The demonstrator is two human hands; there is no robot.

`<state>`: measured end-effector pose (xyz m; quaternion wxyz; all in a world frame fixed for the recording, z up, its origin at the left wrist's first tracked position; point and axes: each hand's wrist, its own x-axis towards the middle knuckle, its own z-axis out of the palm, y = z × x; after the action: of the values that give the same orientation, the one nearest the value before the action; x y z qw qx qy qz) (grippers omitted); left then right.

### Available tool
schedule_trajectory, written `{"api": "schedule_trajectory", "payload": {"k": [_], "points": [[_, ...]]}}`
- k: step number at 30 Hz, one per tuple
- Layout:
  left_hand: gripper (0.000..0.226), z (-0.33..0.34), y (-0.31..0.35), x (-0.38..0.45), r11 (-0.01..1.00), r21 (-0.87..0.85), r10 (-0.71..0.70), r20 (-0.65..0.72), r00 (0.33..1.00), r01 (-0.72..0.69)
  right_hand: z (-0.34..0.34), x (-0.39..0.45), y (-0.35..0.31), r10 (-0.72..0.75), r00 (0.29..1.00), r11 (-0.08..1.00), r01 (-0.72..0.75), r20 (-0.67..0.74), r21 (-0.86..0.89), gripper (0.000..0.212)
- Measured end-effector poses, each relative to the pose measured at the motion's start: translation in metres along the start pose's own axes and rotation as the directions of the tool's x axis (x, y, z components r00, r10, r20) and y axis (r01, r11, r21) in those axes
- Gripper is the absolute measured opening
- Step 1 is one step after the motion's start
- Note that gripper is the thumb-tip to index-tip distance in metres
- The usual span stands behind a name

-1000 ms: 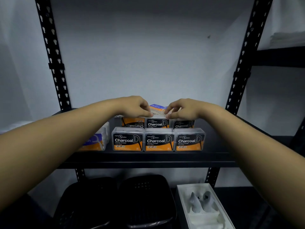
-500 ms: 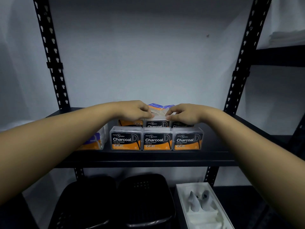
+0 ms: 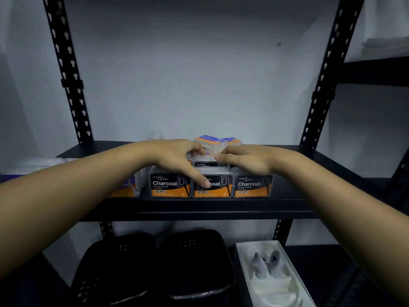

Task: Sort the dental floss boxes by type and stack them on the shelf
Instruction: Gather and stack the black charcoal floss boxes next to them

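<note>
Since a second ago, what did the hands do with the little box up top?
Both hands, left hand and right hand, lowered the clear blue-topped box onto the back Charcoal boxes, still pinching its ends. The left thumb now hangs over the front middle Charcoal box. The front row and shelf stayed put.

Premises present as a stockroom or shop storage area. Evidence: a black slotted-upright metal shelf against a bare pale wall, retail-packaged Charcoal flosser boxes in a row, and black perforated baskets stored beneath.
</note>
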<state>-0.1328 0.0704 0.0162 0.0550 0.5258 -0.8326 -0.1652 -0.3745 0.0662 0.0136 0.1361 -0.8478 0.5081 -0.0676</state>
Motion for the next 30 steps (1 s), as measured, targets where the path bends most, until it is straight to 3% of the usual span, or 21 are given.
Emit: {"api": "schedule_trajectory", "payload": {"k": [6, 9, 15, 19, 23, 30], "points": [[0.081, 0.007, -0.005, 0.002, 0.999, -0.007, 0.037, -0.068, 0.997, -0.037, 0.021, -0.005, 0.003, -0.051, 0.991, 0.993, 0.037, -0.124, -0.108, 0.067], [0.073, 0.008, -0.002, -0.003, 0.998, -0.010, 0.060, -0.087, 0.994, -0.061, 0.027, -0.003, 0.006, -0.057, 0.981, 0.993, 0.036, -0.187, -0.112, 0.048], [0.091, -0.001, 0.002, -0.018, 0.995, 0.080, 0.059, -0.095, 0.994, -0.052, 0.028, -0.005, 0.003, -0.086, 0.964, 0.988, 0.050, -0.252, -0.147, 0.043], [0.090, 0.007, -0.003, -0.025, 0.975, 0.222, 0.030, -0.093, 0.995, -0.008, 0.029, -0.005, 0.003, -0.100, 0.958, 0.987, 0.062, -0.269, -0.146, 0.046], [0.078, 0.018, -0.009, -0.020, 0.992, 0.124, 0.035, -0.184, 0.982, -0.012, 0.029, -0.004, 0.003, -0.129, 0.952, 0.984, 0.090, -0.277, -0.152, 0.045], [0.072, 0.019, -0.007, -0.021, 0.996, 0.089, 0.033, -0.205, 0.978, -0.015, 0.028, -0.001, 0.008, -0.197, 0.946, 0.973, 0.157, -0.256, -0.168, 0.051]]}}
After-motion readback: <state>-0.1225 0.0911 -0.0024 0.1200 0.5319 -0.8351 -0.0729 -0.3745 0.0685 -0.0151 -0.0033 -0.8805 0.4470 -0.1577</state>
